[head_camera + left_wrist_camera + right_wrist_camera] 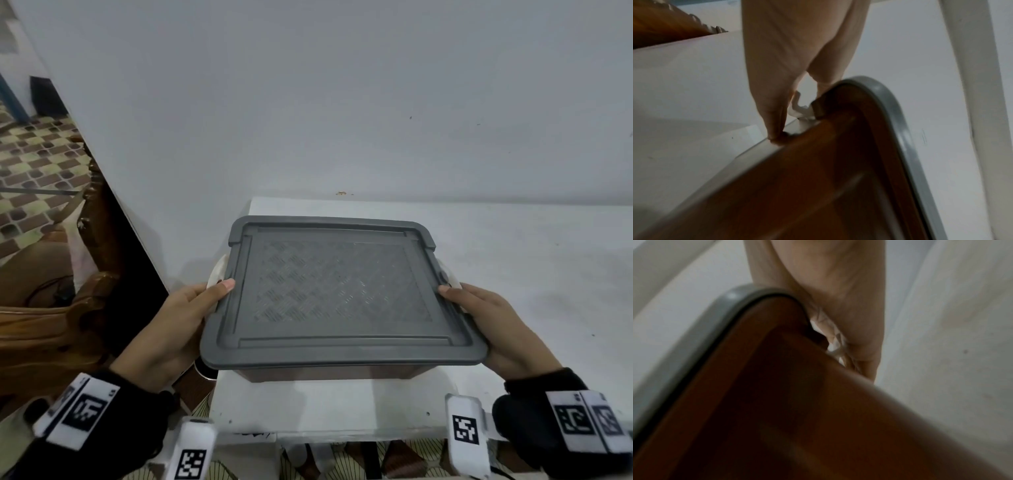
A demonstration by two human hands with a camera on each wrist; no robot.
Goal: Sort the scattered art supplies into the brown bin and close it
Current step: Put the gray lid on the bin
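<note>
The room is dim and flat, a grey even light with no strong source to pick out. A soft shadow lies on the counter under the near edge of the bin. The head view bows at its edges (the wall line leans). Both wrist views are blurred and murky; only the lid rim catches a faint sheen.
</note>
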